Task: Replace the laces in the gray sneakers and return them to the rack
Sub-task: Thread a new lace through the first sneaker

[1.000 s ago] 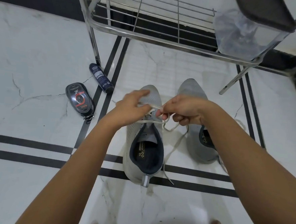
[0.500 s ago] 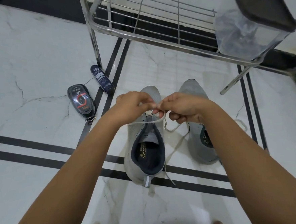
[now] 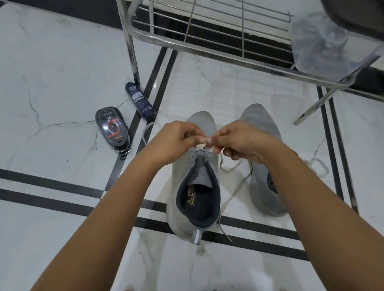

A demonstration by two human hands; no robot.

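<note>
Gray sneaker (image 3: 194, 191), centre frame, on the floor (image 3: 44, 226): knit mesh upper, dark padded collar. Second sneaker (image 3: 264, 132) just right of it. Lace (image 3: 240, 187): flat, pale, limp. Left hand (image 3: 177, 139), right hand (image 3: 239, 141): both pinching the lace over the eyelets. Likely risks: the tip slips from the pinch or misses an eyelet; the unheld shoe skids on polished marble.

The gray mesh-cloth sneaker (image 3: 180, 174) looks matt and finely perforated, and its flat off-white cloth lace (image 3: 236, 190) is dull too. The white marble floor (image 3: 54, 79) is smooth and glossy. The chrome metal wire rack (image 3: 132, 50) shines. The clear plastic bag (image 3: 325, 45) is crinkled, the black oval plastic case (image 3: 111, 128) glossy.
</note>
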